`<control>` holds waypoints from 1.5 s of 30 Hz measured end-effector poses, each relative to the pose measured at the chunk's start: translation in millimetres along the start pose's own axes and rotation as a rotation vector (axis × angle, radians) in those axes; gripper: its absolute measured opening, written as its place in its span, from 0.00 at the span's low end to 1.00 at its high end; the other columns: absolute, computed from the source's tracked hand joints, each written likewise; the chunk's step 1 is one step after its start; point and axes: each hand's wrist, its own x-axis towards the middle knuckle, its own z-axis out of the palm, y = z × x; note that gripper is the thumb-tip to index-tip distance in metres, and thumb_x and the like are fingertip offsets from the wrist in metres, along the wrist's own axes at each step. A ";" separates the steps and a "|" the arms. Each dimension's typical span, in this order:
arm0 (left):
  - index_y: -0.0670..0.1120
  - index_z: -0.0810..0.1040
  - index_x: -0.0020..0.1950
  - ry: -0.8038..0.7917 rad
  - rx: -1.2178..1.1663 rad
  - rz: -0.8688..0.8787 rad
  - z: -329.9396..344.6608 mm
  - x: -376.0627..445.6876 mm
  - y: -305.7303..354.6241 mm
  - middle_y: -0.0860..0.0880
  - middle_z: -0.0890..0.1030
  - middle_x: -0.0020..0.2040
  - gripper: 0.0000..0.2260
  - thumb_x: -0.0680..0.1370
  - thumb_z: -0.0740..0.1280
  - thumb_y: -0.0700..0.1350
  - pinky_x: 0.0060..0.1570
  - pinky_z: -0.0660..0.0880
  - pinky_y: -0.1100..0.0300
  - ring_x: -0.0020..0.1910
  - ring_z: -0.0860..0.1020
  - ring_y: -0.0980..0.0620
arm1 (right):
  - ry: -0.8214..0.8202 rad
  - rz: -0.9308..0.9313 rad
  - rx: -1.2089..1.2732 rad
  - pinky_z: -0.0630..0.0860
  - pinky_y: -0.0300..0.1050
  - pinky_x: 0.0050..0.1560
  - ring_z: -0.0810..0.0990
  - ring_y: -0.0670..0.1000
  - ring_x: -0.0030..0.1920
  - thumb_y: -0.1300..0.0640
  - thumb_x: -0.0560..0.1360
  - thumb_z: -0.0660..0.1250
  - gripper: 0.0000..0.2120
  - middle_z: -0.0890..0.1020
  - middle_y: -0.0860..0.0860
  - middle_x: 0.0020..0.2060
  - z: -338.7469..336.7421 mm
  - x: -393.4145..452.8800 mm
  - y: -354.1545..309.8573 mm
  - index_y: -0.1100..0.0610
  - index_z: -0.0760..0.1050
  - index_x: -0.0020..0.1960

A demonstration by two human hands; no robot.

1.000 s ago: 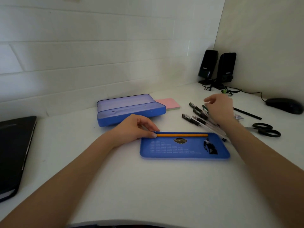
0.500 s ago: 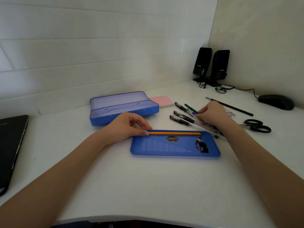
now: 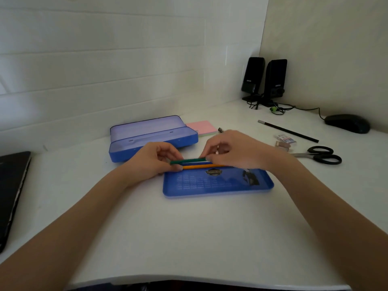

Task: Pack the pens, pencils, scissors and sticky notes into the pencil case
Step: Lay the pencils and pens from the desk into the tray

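On the white surface (image 3: pixel 189 238) a flat blue tray (image 3: pixel 218 185), printed with small text and a badge, lies nearest the person. An orange pencil (image 3: pixel 201 166) rests along its far edge. Just above that pencil both hands meet on a green pencil (image 3: pixel 188 161), held level and parallel to the orange one. The left hand (image 3: pixel 153 159) pinches its left end between curled fingers and thumb, its fingertips also down at the tip of the orange pencil. The right hand (image 3: pixel 233 150) pinches the green pencil's right end with curled fingers; the pens behind it are mostly hidden, with only one dark pen tip (image 3: pixel 220 129) showing beyond the knuckles.

Behind the tray stands the pencil case (image 3: pixel 153 139), a blue box with its lid swung open toward the wall; what can be seen of its inside holds nothing. Pink sticky notes (image 3: pixel 201 127) lie just beside its right end. Farther right are a black pencil (image 3: pixel 288 131), some small wrapped items (image 3: pixel 284 141) that cannot be made out, and black-handled scissors (image 3: pixel 321 155), all apart from the case. Two black speakers (image 3: pixel 264 80) and a mouse (image 3: pixel 347 123) sit in the corner, and a dark laptop (image 3: pixel 12 190) lies at the left edge.
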 end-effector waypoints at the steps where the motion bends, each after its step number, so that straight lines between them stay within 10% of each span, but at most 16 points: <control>1: 0.50 0.81 0.43 -0.002 0.013 -0.002 0.1 0.4 0.1 0.48 0.85 0.44 0.09 0.67 0.76 0.39 0.41 0.76 0.67 0.43 0.82 0.55 | -0.066 0.029 -0.009 0.72 0.32 0.38 0.74 0.41 0.32 0.59 0.74 0.66 0.07 0.80 0.43 0.35 0.2 -1.4 -3.0 0.49 0.81 0.46; 19: 0.52 0.83 0.43 -0.077 0.059 0.029 1.3 -1.7 0.7 0.58 0.83 0.39 0.06 0.68 0.76 0.46 0.32 0.69 0.67 0.31 0.72 0.59 | -0.022 0.117 -0.101 0.69 0.38 0.34 0.73 0.45 0.32 0.52 0.70 0.74 0.10 0.77 0.44 0.31 20.7 5.2 1.4 0.52 0.74 0.36; 27: 0.52 0.84 0.44 -0.051 0.093 0.083 2.5 -0.5 -2.3 0.61 0.82 0.38 0.07 0.68 0.76 0.44 0.31 0.65 0.70 0.33 0.68 0.55 | 0.407 0.339 -0.178 0.78 0.50 0.51 0.79 0.50 0.46 0.53 0.72 0.71 0.03 0.82 0.50 0.44 -28.5 -4.9 48.0 0.51 0.79 0.44; 45: 0.51 0.84 0.45 -0.052 0.090 0.090 2.9 0.6 -3.9 0.62 0.82 0.37 0.07 0.69 0.75 0.44 0.28 0.63 0.73 0.29 0.66 0.59 | 0.321 0.630 -0.409 0.80 0.49 0.44 0.82 0.56 0.42 0.61 0.71 0.68 0.06 0.84 0.57 0.41 -24.0 -3.4 73.0 0.62 0.83 0.44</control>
